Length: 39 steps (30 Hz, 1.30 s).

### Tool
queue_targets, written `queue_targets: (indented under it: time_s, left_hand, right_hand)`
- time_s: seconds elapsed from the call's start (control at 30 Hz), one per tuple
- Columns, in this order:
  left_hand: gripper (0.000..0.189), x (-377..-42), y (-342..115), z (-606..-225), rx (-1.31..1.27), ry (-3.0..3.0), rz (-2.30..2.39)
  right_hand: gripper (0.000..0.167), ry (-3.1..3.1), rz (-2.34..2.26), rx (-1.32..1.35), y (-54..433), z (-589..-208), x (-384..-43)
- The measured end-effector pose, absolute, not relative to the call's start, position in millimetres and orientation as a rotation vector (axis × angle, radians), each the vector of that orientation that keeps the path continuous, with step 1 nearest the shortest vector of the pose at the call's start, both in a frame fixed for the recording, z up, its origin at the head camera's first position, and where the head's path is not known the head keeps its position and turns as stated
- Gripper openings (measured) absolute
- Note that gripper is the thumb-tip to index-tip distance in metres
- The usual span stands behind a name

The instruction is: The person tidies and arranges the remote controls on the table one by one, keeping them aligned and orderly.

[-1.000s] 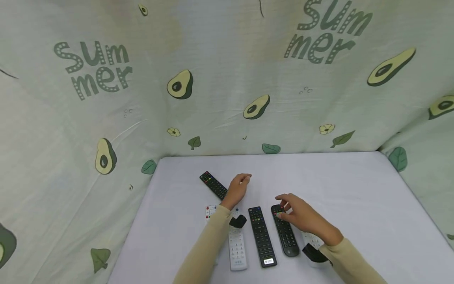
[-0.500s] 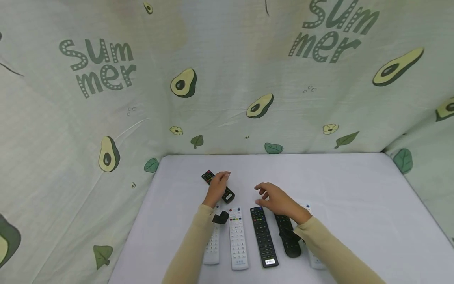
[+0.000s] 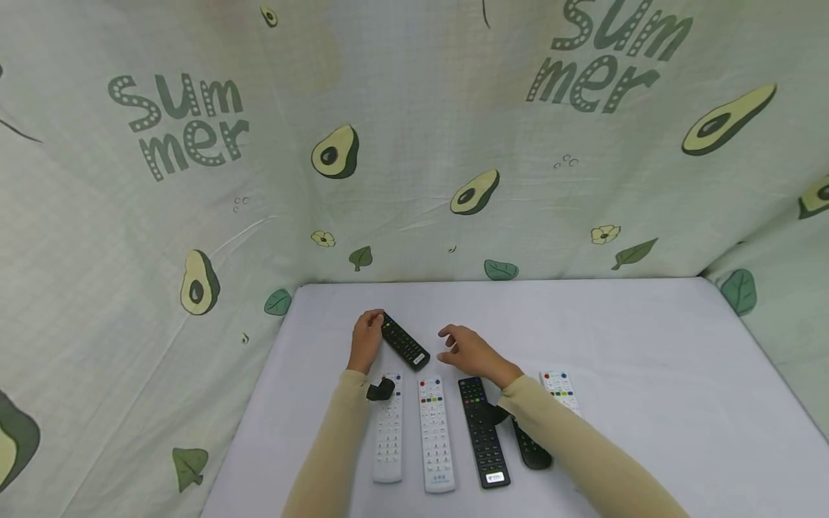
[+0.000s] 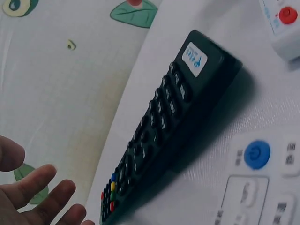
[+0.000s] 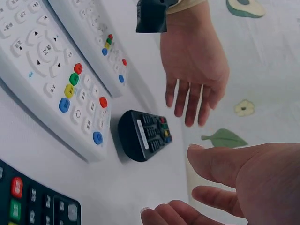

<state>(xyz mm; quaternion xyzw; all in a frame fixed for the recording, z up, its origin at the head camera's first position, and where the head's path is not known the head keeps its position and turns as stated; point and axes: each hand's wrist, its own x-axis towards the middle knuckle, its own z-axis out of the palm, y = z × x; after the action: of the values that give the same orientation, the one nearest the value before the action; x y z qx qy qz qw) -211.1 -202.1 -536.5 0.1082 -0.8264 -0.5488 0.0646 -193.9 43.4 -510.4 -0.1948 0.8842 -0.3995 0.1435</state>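
Note:
A black remote control (image 3: 405,341) lies slantwise near the back left of the table, with a pale label at its near end. My left hand (image 3: 367,338) is at its far left end, fingers relaxed. In the left wrist view, the fingers of that left hand (image 4: 42,194) are spread beside the coloured-button end of the black remote control (image 4: 164,122). To the right of the labelled end hovers my right hand (image 3: 473,350), loosely bent and holding nothing. In the right wrist view, a gap separates the right hand (image 5: 262,183) from the black remote control (image 5: 143,136).
Nearer me, several remotes stand in a row: a white remote (image 3: 388,446), a second white remote (image 3: 436,439), a black remote (image 3: 486,446), another black remote (image 3: 534,453) partly under my right sleeve, and a white remote (image 3: 560,388). A printed cloth (image 3: 401,144) hangs behind the table (image 3: 635,345).
Both hands have moved left over the table. My left hand has passed across the slanted black remote to its far left end, uncovering it; the right hand has come toward its labelled end.

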Motion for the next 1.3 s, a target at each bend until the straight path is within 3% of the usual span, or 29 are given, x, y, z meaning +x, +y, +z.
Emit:
queue_targets:
  time_s: [0.3, 0.7, 1.13, 1.3]
  left_hand:
    - [0.044, -220.8, -221.2, -543.4, 0.456, -2.49, -1.623]
    - [0.048, -230.3, -228.4, -549.4, 0.442, -2.591, -1.621]
    - [0.049, -229.7, -222.6, -551.3, 0.407, -2.616, -1.637]
    - [0.048, -226.7, -220.6, -550.0, 0.422, -2.592, -1.65]
  right_hand:
    - [0.045, 2.533, -1.152, -0.571, 15.1, -526.9, -202.8]
    - [0.045, 2.53, -1.2, -0.478, -4.2, -547.3, -211.4]
    - [0.032, 2.564, -1.215, -0.478, -9.8, -545.4, -205.7]
    - [0.035, 2.532, -1.29, -0.481, -7.3, -544.5, -203.0]
